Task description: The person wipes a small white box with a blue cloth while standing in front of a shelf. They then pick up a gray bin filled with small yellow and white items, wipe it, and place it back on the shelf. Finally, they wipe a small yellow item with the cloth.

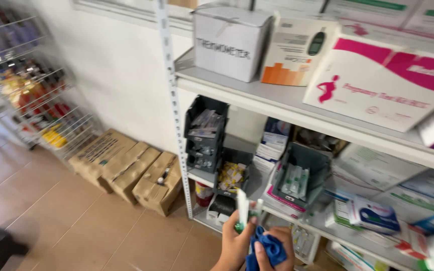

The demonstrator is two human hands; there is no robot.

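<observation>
Below shelf: left hand (236,242) grips white packets (242,207); right hand (277,246) clutches blue cloth (269,251).

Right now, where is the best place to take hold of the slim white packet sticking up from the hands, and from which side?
Take the slim white packet by its free upper end, coming from above. It stands nearly upright, its lower end already pinched in the left hand, while the right hand bunches the blue cloth below. Only the top is clear.

Cardboard boxes (126,168) on floor at eight o'clock, wire rack (36,95) at ten, grey shelf (297,108) with white box (229,40) at twelve, stacked bins (204,133) at centre
</observation>
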